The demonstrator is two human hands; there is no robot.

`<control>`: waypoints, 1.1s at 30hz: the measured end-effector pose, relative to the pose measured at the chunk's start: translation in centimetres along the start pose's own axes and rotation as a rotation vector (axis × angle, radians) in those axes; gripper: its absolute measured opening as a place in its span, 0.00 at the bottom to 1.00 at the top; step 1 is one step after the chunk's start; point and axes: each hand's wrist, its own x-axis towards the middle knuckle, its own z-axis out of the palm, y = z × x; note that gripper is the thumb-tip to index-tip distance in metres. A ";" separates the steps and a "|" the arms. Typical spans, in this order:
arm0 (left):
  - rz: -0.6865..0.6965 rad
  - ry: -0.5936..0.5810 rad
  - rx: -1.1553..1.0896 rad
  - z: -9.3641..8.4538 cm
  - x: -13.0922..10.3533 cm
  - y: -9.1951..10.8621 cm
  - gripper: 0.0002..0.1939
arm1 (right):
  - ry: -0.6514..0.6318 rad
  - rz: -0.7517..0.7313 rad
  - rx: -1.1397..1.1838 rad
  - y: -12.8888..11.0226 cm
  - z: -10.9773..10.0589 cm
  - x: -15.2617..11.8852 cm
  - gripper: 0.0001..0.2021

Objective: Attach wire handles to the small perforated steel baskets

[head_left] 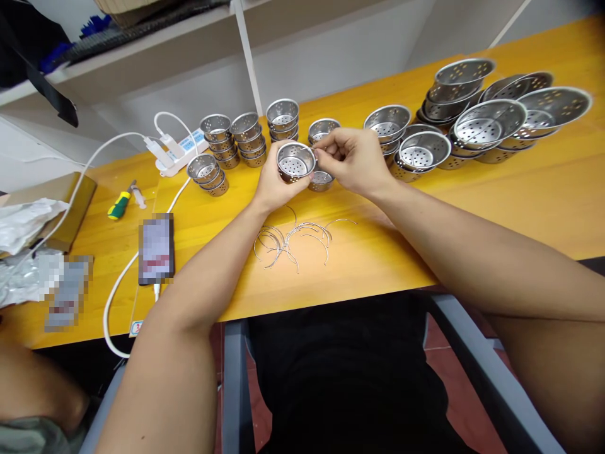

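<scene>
While the left hand point(271, 183) cups a small perforated steel cup point(295, 161) above the yellow table point(520, 189), the right hand point(352, 161) pinches its fingertips narrowly at the cup's rim. Loose wire hoops point(290, 243) lie just beneath on the table; stacked cups point(246, 139) and wider strainer bowls point(491, 123) stand behind.

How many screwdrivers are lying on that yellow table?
1. The screwdriver, with a green and yellow handle, lies on the table's left part, between the white power strip and the cardboard box. Others could be hidden under the crumpled plastic at far left.
</scene>
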 end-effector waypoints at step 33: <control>0.110 -0.085 -0.088 0.2 0.2 0.0 0.47 | -0.249 -0.091 0.694 0.6 0.1 0.8 0.31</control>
